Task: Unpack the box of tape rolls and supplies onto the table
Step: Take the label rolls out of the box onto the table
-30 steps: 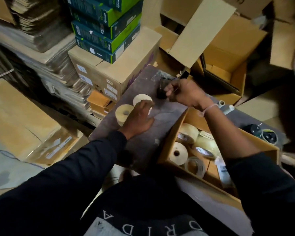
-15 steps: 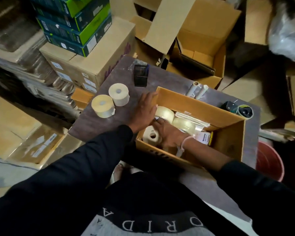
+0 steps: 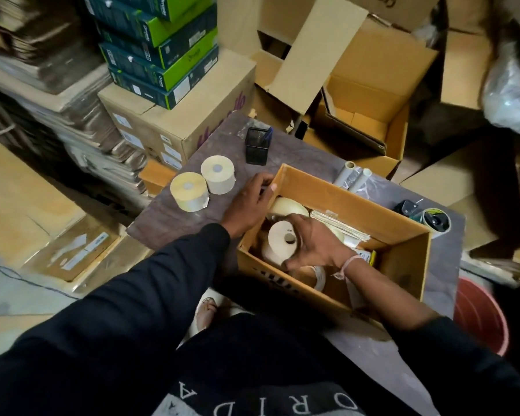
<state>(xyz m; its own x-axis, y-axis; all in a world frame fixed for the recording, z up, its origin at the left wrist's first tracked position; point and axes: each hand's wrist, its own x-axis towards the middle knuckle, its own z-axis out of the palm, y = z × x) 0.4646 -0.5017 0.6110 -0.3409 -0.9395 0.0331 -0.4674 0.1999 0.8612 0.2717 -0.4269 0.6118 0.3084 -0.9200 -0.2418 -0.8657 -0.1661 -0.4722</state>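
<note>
An open cardboard box (image 3: 354,207) sits on the dark table (image 3: 177,217). Inside it, my right hand (image 3: 315,246) grips a white tape roll (image 3: 278,243) near the box's left end. More rolls (image 3: 285,205) and a stack of papers (image 3: 336,225) lie deeper in the box. My left hand (image 3: 251,202) rests on the box's left wall, thumb over the rim. Two pale rolls (image 3: 189,195) (image 3: 218,174) stand on the table to the left of the box.
A black mesh pen holder (image 3: 257,145) stands at the table's far edge. White tubes (image 3: 353,175) and a tape dispenser (image 3: 430,220) lie behind the box. Stacked cartons (image 3: 174,121), open boxes (image 3: 364,115) and a red bucket (image 3: 481,319) surround the table.
My right hand went from the pen holder into the box and closed on a white roll. My left hand left the two rolls on the table and moved to the box's left wall.
</note>
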